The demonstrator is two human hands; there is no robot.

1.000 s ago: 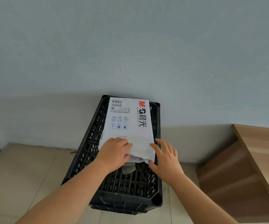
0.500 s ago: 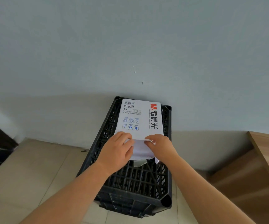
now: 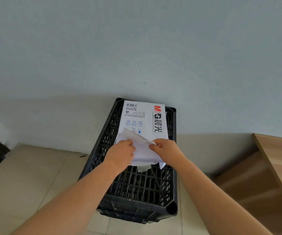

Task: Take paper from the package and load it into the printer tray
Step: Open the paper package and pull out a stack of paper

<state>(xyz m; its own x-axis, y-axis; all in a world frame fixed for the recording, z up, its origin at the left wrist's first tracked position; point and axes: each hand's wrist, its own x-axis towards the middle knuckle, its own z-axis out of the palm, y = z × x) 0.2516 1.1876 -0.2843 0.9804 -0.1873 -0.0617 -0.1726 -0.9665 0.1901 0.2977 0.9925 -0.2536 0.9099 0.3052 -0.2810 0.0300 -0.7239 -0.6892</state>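
- Resting on a black crate (image 3: 133, 187), the paper package (image 3: 145, 119) extends beyond both sets of fingertips.
- Left hand (image 3: 120, 154) and right hand (image 3: 166, 150) pinch its wrapper flap (image 3: 133, 136), folded back since earlier.

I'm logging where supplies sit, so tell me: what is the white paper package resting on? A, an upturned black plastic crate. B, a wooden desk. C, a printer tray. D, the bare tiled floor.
A: the paper package lies flat on the slatted top of the black plastic crate, which stands on the floor by the wall, while the left hand and right hand work at its torn near end.
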